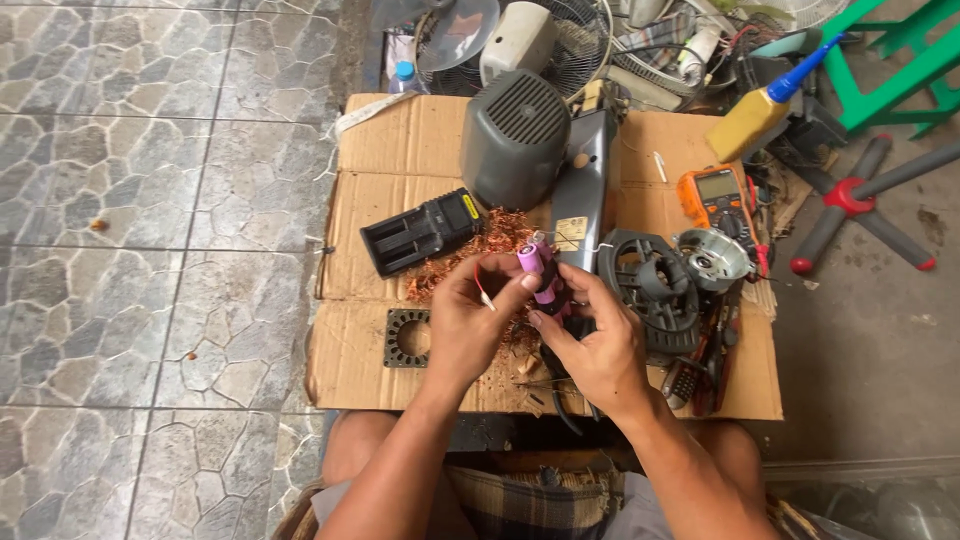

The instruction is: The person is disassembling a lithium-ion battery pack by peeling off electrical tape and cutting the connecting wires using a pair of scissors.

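Hands meet over the middle of the cardboard sheet (380, 150). My left hand (465, 325) pinches the top of a pink cylindrical battery cell (531, 260) between thumb and forefinger, other fingers curled under. A thin red wire (482, 288) crosses in front of that hand's fingers. My right hand (595, 345) is closed around the lower part of the same pink cell bundle, fingertips wrapped on a dark piece beneath it; what that piece is I cannot tell. The cell sits upright, slightly tilted, held off the cardboard just above a heap of copper wire scraps (470, 250).

Black battery charger (420, 232) lies left of the scraps. Grey motor housing (513, 138) stands behind, with a grey flat tool body (582, 180) just beside it. Orange multimeter (718, 200) is to the right, near a black fan guard part (650, 285) and a shiny metal bowl-shaped part (712, 255). Square stator plate (407, 338) lies near my left wrist. Yellow squeeze bottle with blue nozzle (765, 108) lies at the far right corner.
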